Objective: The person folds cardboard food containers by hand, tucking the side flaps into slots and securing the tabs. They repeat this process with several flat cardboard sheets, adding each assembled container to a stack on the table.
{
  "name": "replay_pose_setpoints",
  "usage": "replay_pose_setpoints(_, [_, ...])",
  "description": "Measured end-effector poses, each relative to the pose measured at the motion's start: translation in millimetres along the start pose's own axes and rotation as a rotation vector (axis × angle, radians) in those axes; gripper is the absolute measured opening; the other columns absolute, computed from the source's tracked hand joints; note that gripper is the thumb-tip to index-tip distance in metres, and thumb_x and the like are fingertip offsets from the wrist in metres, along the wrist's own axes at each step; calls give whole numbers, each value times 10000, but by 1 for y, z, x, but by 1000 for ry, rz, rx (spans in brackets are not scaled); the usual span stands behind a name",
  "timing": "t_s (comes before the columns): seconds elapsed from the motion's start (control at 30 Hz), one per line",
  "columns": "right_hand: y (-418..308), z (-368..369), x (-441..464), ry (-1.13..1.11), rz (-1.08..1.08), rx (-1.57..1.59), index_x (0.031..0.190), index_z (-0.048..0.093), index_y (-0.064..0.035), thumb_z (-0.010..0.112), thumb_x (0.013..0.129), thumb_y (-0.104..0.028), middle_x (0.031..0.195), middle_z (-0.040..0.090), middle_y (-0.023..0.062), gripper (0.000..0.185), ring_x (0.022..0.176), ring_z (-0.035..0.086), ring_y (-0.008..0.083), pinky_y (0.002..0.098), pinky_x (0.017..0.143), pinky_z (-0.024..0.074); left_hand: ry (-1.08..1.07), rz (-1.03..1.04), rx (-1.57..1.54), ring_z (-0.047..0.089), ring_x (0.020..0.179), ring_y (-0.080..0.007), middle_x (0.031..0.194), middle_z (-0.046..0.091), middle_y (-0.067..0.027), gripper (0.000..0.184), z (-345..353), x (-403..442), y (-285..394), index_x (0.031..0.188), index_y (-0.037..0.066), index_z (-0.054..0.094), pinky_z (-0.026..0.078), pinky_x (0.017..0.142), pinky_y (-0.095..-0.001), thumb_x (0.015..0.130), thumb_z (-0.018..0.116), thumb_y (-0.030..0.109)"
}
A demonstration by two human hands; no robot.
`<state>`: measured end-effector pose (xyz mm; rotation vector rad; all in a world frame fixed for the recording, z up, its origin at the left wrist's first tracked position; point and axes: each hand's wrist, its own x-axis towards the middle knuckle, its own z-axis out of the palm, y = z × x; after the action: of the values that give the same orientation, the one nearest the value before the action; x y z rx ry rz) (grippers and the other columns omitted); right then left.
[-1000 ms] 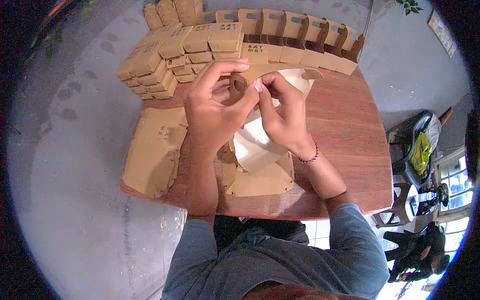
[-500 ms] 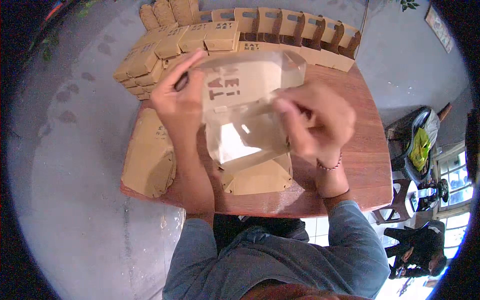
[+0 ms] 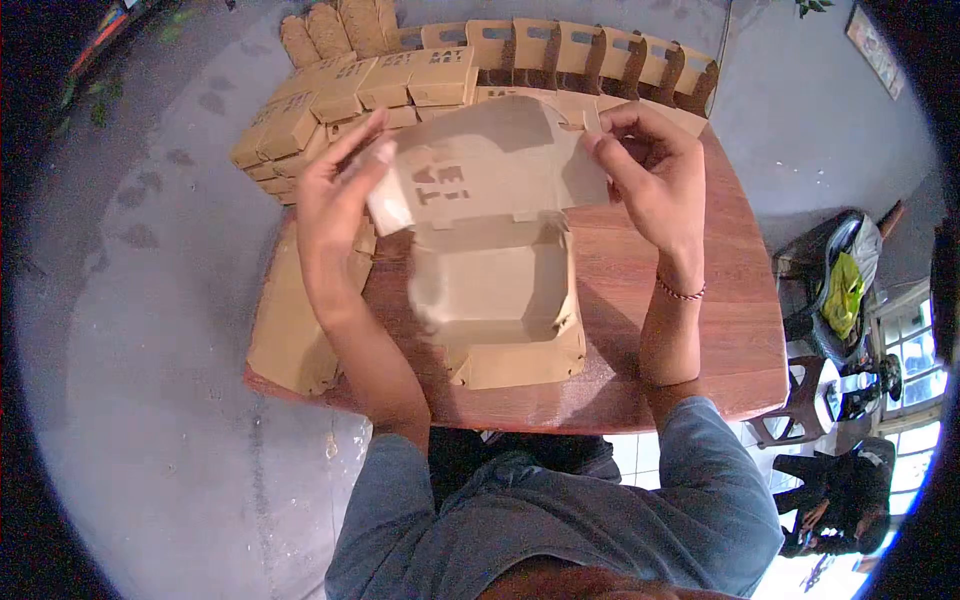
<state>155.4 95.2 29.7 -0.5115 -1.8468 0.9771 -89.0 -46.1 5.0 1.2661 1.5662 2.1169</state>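
Observation:
An open cardboard box (image 3: 490,285) is held up over the table's front half, its tray toward me and its lid raised behind with cut-out letters. My left hand (image 3: 335,205) pinches the lid's left side flap between thumb and fingers. At the lid's right corner, my right hand (image 3: 655,170) pinches the other side flap, which is spread outward. Under the box lies a flat cardboard blank (image 3: 520,365), partly covered. More flat blanks (image 3: 295,325) lie at the table's left edge, beside my left forearm.
Closed boxes (image 3: 345,90) are stacked at the back left of the wooden table (image 3: 690,330). A row of cardboard carriers with handle holes (image 3: 580,55) lines the back edge. A person in dark clothes (image 3: 845,490) is at the far lower right, near a stool (image 3: 800,405).
The box has turned so its inside and lid face me. Both hands have moved apart, and my right hand has gone from the box's side up to the lid's right flap.

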Motion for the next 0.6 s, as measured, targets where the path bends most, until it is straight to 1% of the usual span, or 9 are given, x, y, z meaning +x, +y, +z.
replay_pose_setpoints(0.07, [2, 1, 2, 42, -11, -33, 840, 655, 3, 680, 796, -115, 661, 646, 32, 128, 609, 594, 71, 243, 569, 474, -130, 5, 294, 612, 978, -151, 1229, 602, -139, 556, 4, -5, 0, 1357, -1, 475, 479, 882, -266, 855, 681, 121])
replay_pose_setpoints(0.17, [5, 4, 3, 78, 12, -99, 827, 659, -5, 657, 798, -106, 646, 635, 46, 106, 582, 583, 75, 246, 547, 466, -72, 77, 560, 619, 919, -139, 1190, 601, -137, 601, 18, -16, 19, 1399, 32, 421, 516, 806, -281, 875, 675, 179])
replay_pose_setpoints(0.2, [7, 6, 2, 89, -60, -131, 829, 661, -8, 662, 796, -108, 642, 629, 56, 105, 583, 589, 78, 247, 544, 466, -93, 62, 437, 627, 862, -135, 1029, 637, -115, 539, 27, -21, 28, 1365, 52, 471, 532, 742, -282, 896, 660, 238])
replay_pose_setpoints(0.23, [7, 8, 1, 100, -131, -164, 831, 662, -12, 668, 795, -111, 638, 623, 67, 105, 583, 595, 81, 247, 540, 465, -90, 59, 436, 627, 862, -135, 1029, 637, -115, 539, 34, -23, 32, 1365, 52, 471, 532, 742, -282, 896, 660, 238])
replay_pose_setpoints(0.3, [1, 12, -3, 78, -155, -175, 832, 664, -15, 673, 793, -113, 648, 626, 80, 105, 592, 611, 101, 254, 546, 474, -187, -117, 111, 639, 827, -130, 930, 649, -83, 509, 48, -29, 35, 1347, 64, 492, 531, 693, -256, 917, 637, 294])
replay_pose_setpoints(0.33, [-1, 14, -5, 61, -179, -184, 832, 665, -19, 678, 792, -115, 657, 629, 94, 106, 601, 627, 121, 262, 552, 483, -141, -67, 22, 645, 779, -115, 873, 662, -60, 450, 58, -28, 28, 1293, 68, 551, 521, 662, -230, 929, 620, 323])
replay_pose_setpoints(0.37, [-2, 16, -7, 54, -183, -184, 832, 665, -19, 678, 792, -115, 657, 629, 94, 106, 601, 627, 121, 262, 552, 483, -134, -67, 21, 645, 779, -115, 873, 662, -60, 450, 61, -26, 24, 1293, 68, 551, 521, 662, -230, 929, 620, 323])
replay_pose_setpoints(0.43, [-1, 19, -8, 80, -404, -237, 832, 669, -25, 692, 785, -114, 691, 647, 100, 103, 609, 644, 166, 287, 554, 501, -121, -148, -1, 638, 799, -115, 1052, 668, -85, 418, 65, -23, 19, 1262, 7, 550, 545, 685, -255, 957, 569, 291])
replay_pose_setpoints(0.6, [-5, 22, -13, 16, -480, -240, 838, 669, -25, 701, 773, -97, 749, 660, 110, 102, 631, 648, 211, 302, 550, 512, -121, -58, -60, 645, 771, -121, 1017, 673, -101, 292, 67, -28, 21, 1142, -1, 634, 545, 678, -242, 908, 646, 173])
